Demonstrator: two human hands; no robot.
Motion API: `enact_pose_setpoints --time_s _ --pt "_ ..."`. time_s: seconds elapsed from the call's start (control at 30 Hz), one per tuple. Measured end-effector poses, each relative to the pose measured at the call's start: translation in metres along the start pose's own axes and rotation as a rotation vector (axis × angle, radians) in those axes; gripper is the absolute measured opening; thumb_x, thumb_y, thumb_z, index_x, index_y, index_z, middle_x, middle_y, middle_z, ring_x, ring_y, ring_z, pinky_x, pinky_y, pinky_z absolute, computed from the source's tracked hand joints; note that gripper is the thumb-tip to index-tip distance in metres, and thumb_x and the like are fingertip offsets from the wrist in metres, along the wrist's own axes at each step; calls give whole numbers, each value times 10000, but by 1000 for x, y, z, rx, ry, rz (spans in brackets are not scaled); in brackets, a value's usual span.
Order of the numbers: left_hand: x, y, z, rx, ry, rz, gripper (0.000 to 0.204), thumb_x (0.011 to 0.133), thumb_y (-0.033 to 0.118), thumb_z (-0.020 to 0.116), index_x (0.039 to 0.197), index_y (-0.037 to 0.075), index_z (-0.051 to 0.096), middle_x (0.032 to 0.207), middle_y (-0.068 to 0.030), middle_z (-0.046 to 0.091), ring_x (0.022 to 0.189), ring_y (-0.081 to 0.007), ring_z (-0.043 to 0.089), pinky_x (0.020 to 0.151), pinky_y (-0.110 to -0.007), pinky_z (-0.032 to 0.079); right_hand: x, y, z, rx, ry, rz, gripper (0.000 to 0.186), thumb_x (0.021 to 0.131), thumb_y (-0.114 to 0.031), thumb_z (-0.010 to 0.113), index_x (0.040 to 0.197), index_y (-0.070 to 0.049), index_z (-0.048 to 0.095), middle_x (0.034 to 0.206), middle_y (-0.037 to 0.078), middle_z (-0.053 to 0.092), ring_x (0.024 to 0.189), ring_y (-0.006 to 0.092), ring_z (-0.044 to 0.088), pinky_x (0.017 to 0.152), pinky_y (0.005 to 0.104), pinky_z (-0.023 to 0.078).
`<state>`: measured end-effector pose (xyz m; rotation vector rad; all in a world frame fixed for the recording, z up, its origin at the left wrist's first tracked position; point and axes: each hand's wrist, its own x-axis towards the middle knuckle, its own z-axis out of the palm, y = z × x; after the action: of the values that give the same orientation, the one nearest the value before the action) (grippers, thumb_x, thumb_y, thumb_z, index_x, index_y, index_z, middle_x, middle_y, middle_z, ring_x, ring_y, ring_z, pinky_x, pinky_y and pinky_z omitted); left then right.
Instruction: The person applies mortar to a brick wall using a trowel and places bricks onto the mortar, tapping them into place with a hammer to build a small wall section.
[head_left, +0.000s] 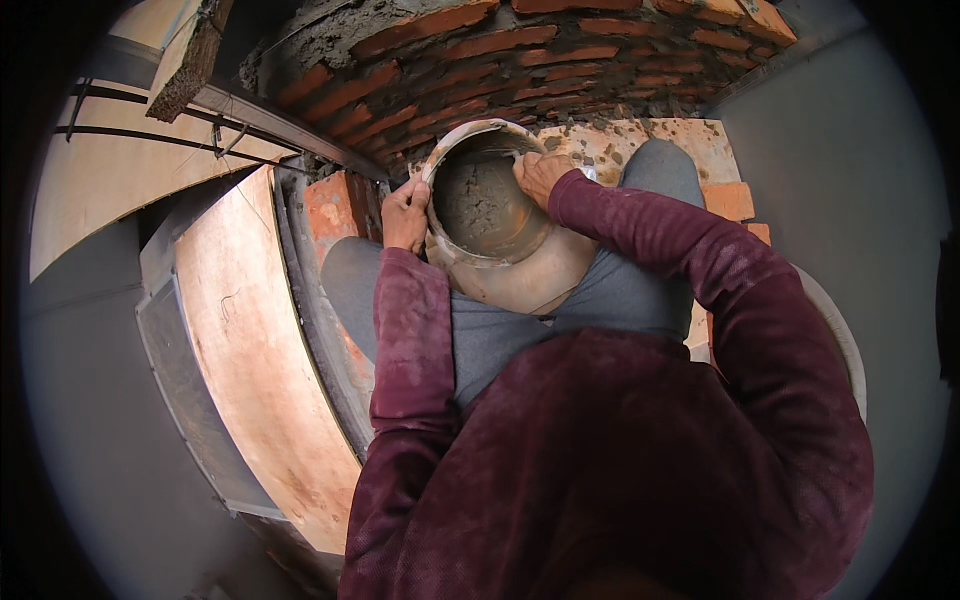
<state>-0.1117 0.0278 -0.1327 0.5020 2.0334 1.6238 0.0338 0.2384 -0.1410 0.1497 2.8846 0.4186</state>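
A round, pale bucket (474, 262) smeared with mortar stands between my knees, its mouth facing up. Wet grey mortar (480, 200) lies inside, with a brownish, watery patch toward the near right. My left hand (405, 215) is closed on the left of the rim, its thumb and fingers pressed against the edge. At the right of the rim my right hand (543, 178) is closed, with its fingertips over the inner edge. Its palm side is hidden, so I cannot tell whether a tool is in it too. A small white piece (588, 173) shows beside that wrist.
A brick wall (530, 65) with rough mortar joints rises ahead. A mortar-spattered board (640, 140) lies at its foot. Loose bricks (728, 201) sit by my right knee. On the left are a long plywood sheet (260, 350), a brick edge (335, 205) and an overhead timber (188, 62).
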Motion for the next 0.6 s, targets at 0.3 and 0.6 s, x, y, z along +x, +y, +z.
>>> enact_pose_setpoints --time_s 0.3,0.6 --pt "-4 -13 0 51 -4 -11 324 986 125 546 1263 -31 609 1139 -64 662 1013 -124 590 922 -243 444 -18 0 -8 -57 -170 -244 196 871 -157 565 958 -55 708 924 77 709 840 247 702 579 428 567" --pt "-19 -6 23 58 2 35 340 988 132 543 1277 -39 591 1216 -116 644 1105 -162 576 984 -273 416 -23 3 -40 393 -519 -281 254 768 -139 666 994 -33 715 958 170 710 948 336 688 807 401 561"
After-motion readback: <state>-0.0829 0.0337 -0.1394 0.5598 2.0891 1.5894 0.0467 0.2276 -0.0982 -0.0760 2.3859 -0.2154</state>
